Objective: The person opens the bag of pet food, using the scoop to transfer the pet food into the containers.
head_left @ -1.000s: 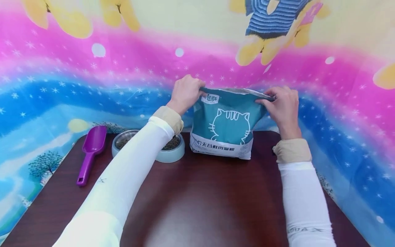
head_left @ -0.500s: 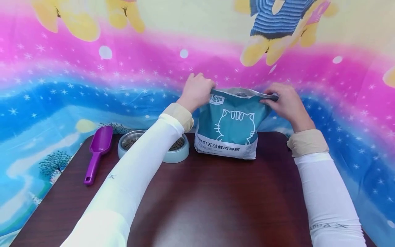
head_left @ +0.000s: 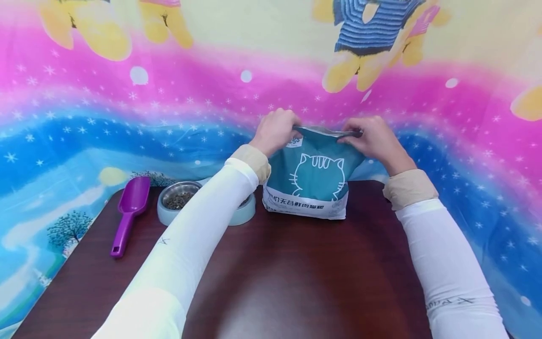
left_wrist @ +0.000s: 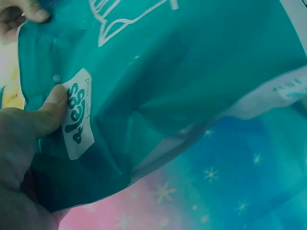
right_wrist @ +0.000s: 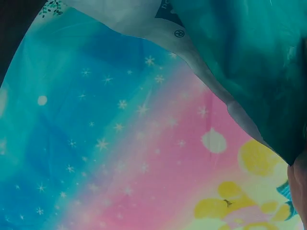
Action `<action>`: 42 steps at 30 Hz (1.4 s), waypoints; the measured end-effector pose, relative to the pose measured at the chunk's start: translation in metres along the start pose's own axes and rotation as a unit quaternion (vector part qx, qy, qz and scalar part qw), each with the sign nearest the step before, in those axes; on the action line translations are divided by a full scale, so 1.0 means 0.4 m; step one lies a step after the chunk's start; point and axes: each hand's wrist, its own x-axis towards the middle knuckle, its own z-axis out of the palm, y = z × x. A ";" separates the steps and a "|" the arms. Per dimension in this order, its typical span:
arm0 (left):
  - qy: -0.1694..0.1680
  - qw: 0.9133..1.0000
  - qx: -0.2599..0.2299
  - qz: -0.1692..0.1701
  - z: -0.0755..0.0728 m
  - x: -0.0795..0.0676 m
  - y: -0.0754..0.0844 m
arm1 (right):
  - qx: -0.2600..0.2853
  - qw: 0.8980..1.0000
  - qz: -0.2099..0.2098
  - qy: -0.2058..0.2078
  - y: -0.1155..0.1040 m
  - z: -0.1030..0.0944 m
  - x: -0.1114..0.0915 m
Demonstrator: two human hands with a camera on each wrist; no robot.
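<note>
A teal and white cat food bag [head_left: 319,176] stands upright at the back of the table, a white cat outline on its front. My left hand [head_left: 277,131] pinches its top edge at the left corner. In the left wrist view, the left thumb [left_wrist: 53,108] presses beside the white "4legs" label [left_wrist: 78,115]. At the right end of the same edge, my right hand [head_left: 371,139] grips the bag between thumb and fingers. Only a sliver of that hand [right_wrist: 298,187] shows in the right wrist view. The bag's mouth is nearly flat, a thin silvery strip of its inside showing.
Left of the bag, a pale blue double bowl [head_left: 243,215] holds brown kibble [head_left: 178,201]; my left forearm hides its middle. Further left lies a purple scoop [head_left: 132,207] on the dark wooden table [head_left: 296,273]. A printed cloth [head_left: 203,84] hangs close behind.
Half a second ago the bag's mouth gaped wider. Both hands have since come closer together along the top edge, and the opening has narrowed.
</note>
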 end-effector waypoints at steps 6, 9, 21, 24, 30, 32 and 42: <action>-0.017 0.998 0.055 0.032 -0.004 0.007 0.037 | -0.033 0.996 0.003 -0.086 -0.027 -0.014 0.023; -0.015 0.997 0.047 0.057 0.007 0.016 0.051 | -0.027 0.993 0.010 -0.116 -0.046 -0.012 0.039; -0.002 0.999 0.012 0.050 0.021 0.022 0.038 | 0.033 0.997 0.004 -0.077 -0.036 0.014 0.059; -0.013 0.999 0.021 0.047 0.015 0.027 0.043 | 0.051 0.994 0.028 -0.097 -0.032 0.008 0.074; -0.024 1.000 0.017 -0.001 0.018 0.035 0.049 | 0.041 0.984 0.060 -0.161 -0.033 0.001 0.113; -0.022 1.000 0.015 -0.008 0.024 0.037 0.052 | 0.040 0.979 0.074 -0.183 -0.030 0.003 0.119; -0.040 0.999 -0.022 -0.025 0.014 0.041 0.062 | 0.070 0.978 0.067 -0.182 -0.006 0.012 0.122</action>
